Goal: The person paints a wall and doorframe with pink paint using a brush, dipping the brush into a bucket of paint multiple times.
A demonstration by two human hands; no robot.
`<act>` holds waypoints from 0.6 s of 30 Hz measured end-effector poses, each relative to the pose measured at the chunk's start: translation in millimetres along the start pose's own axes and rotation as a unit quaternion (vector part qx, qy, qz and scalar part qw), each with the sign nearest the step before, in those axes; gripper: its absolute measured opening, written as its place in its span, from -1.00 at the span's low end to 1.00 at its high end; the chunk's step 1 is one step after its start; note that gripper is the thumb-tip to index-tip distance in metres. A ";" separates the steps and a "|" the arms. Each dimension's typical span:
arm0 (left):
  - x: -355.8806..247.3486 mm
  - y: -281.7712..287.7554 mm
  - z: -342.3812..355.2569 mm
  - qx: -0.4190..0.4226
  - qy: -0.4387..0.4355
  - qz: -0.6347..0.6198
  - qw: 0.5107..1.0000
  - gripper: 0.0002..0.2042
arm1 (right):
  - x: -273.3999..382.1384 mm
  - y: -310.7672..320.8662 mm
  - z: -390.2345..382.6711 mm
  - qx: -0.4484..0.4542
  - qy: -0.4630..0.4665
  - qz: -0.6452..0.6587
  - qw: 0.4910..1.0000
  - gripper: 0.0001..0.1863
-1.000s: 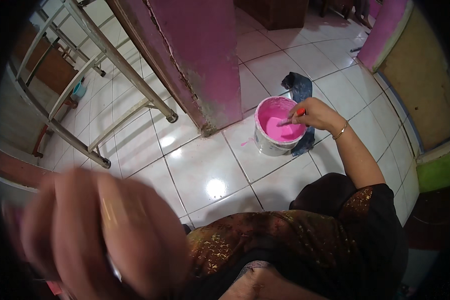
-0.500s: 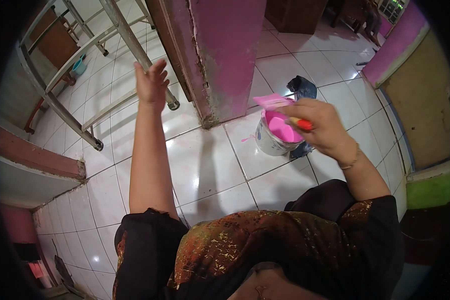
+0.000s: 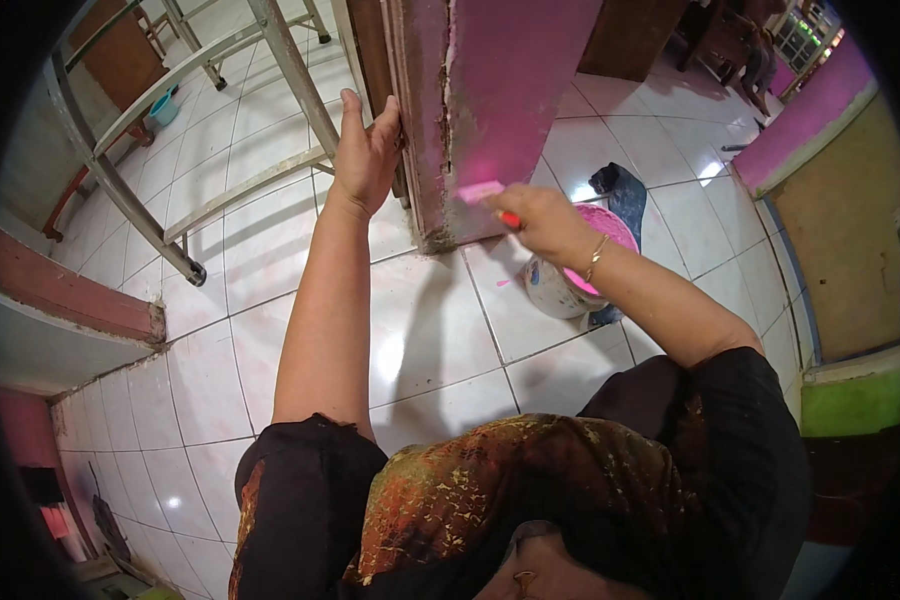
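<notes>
My right hand grips a paintbrush with a red-tipped handle, its bristles loaded with pink paint. The bristles are at the lower part of a pink wall end, near its cracked, bare edge. My left hand lies with fingers stretched against the brown wooden door frame beside that wall; no object shows in it. Below my right wrist stands a white paint bucket holding pink paint, partly hidden by my forearm. A dark cloth lies on the floor behind the bucket.
A metal ladder-like frame stands on the white tiled floor at the left. Pink drips mark the tiles by the bucket. A brown cabinet and a seated person's legs are at the far right, with a tan panel nearer.
My right hand has carried the brush leftward from above the bucket to the wall. My left hand has moved right, from open air onto the door frame. The view has shifted slightly.
</notes>
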State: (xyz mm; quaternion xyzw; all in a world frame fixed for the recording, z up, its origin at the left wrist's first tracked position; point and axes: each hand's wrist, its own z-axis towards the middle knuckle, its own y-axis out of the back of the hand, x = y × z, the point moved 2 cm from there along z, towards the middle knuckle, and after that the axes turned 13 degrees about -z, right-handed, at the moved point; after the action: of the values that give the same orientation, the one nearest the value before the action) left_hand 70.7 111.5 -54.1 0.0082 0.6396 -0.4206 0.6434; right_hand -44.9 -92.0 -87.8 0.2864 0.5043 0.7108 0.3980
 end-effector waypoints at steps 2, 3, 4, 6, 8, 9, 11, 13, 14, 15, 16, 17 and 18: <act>-2.9 1.8 -4.6 0.003 0.002 -0.002 1.000 -0.05 | 0.5 34.7 12.4 -0.067 -0.049 0.054 0.995 -0.73; -2.0 3.2 -4.4 0.010 0.005 -0.010 1.000 -0.05 | 7.5 57.0 15.7 -0.065 -0.049 0.053 0.995 -0.73; -2.1 5.6 -5.5 0.014 0.008 -0.016 1.000 -0.05 | 18.9 82.4 16.8 -0.114 -0.053 0.042 0.991 -0.75; -2.9 7.3 -5.3 -0.001 0.016 -0.018 1.000 -0.05 | 29.2 94.4 11.6 -0.162 -0.059 0.034 0.984 -0.78; -0.9 7.6 -4.0 -0.011 0.026 -0.021 0.999 -0.05 | 34.6 91.6 5.2 -0.114 -0.031 0.059 0.991 -0.75; -1.9 5.4 -3.6 0.007 0.020 -0.025 0.999 -0.06 | 35.6 73.1 1.5 -0.064 -0.027 0.044 0.997 -0.74; -2.2 1.5 -0.4 0.030 0.013 -0.030 0.999 -0.06 | 25.7 28.3 -0.8 -0.016 -0.028 0.028 0.999 -0.72; 2.7 6.5 2.9 0.003 0.018 -0.056 0.998 -0.07 | 16.3 11.9 8.5 0.033 -0.021 0.015 0.999 -0.71; 1.3 4.4 1.8 0.002 0.016 -0.055 0.998 -0.07 | 12.6 14.9 15.9 0.006 -0.020 0.014 1.000 -0.72; 0.7 1.7 0.5 0.000 0.017 -0.060 0.998 -0.07 | 10.6 19.2 22.0 -0.020 -0.020 0.013 1.000 -0.73; -0.1 -1.2 -0.1 -0.001 0.019 -0.066 0.998 -0.07 | 7.0 27.5 25.3 -0.021 -0.020 0.011 1.000 -0.73; 0.1 1.5 -2.1 -0.018 0.015 -0.093 0.995 -0.07 | 12.3 53.3 35.2 -0.062 -0.030 0.057 0.996 -0.75; -1.7 -0.9 -3.7 -0.017 0.014 -0.094 0.995 -0.07 | 17.5 80.0 41.4 -0.103 -0.043 0.099 0.989 -0.78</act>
State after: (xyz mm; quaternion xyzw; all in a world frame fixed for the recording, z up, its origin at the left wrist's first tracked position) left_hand 67.5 113.9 -52.9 -0.0573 0.6531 -0.4685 0.5922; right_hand -42.7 -70.8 1.4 0.3230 0.3796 0.7819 0.3745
